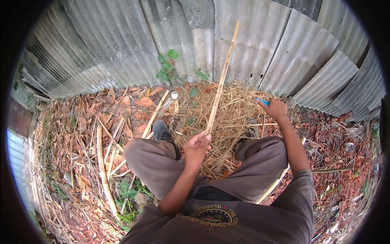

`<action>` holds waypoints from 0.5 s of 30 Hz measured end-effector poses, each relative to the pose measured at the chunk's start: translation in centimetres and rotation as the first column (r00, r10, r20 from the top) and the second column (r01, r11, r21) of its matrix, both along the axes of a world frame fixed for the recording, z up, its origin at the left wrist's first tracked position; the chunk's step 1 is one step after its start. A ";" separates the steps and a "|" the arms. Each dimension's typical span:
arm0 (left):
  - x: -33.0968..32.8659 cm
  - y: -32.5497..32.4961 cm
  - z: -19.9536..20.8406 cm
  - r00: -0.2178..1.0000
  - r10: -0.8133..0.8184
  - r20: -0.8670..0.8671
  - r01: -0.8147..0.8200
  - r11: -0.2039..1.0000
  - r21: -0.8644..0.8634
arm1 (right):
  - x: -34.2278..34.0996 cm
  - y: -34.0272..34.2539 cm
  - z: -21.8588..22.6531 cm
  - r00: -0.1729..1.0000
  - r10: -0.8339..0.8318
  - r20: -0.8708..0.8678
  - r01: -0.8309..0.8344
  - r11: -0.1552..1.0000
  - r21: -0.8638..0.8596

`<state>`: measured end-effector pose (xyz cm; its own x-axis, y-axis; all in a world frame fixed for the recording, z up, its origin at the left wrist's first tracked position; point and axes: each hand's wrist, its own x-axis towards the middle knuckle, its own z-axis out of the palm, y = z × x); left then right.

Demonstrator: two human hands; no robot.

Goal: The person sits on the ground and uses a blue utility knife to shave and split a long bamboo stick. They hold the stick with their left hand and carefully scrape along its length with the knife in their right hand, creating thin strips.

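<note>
My left hand (196,148) is closed round the lower end of a long, pale bamboo strip (222,79). The strip slants up and away in front of me, its far tip standing against the metal fence. Out to the right, my right hand (273,109) is closed on a tool with a blue handle (263,101). Only a short blue part shows past the fingers; what kind of tool it is I cannot make out. The right hand is apart from the strip. Beneath both hands lies a heap of straw-like shavings (239,110) between my feet.
A corrugated metal fence (118,44) runs across the front. Bamboo pieces (105,171) lie among dry leaves (87,122) on my left. A pole (276,185) passes under my right leg. Green plants (165,67) grow by the fence, and reddish litter (337,162) covers the right side.
</note>
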<state>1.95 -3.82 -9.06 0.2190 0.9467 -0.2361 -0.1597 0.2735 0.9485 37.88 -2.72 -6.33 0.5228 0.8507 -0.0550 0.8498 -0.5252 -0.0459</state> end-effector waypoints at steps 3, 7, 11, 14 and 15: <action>0.2 -0.1 -0.3 1.000 0.009 0.002 -0.009 1.000 -0.009 | 0.4 0.2 -0.8 1.000 0.000 0.004 0.000 0.997 0.080; 0.2 0.1 -1.6 1.000 0.002 0.005 -0.002 1.000 -0.006 | 1.2 0.6 -1.3 0.993 -0.031 -0.115 0.044 0.992 0.119; 0.7 0.8 -7.6 0.949 0.120 -0.291 -0.042 0.965 0.260 | 7.4 -1.3 -5.1 0.873 -0.140 -0.467 0.263 0.942 0.208; -1.1 0.9 -7.5 0.928 0.118 -0.352 -0.067 0.986 0.155 | 10.3 -5.4 -8.2 0.657 -0.298 -0.692 0.568 0.800 0.195; -2.1 0.8 -6.0 0.950 0.134 -0.283 -0.100 0.986 0.133 | 9.0 -7.2 -10.2 0.713 -0.312 -0.628 0.540 0.815 0.208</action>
<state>-0.11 -3.03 -15.08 0.0433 0.9862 -0.1599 0.1029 0.1548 0.9826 46.89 -9.92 -16.53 0.8076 0.5574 -0.1926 0.3014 -0.6709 -0.6776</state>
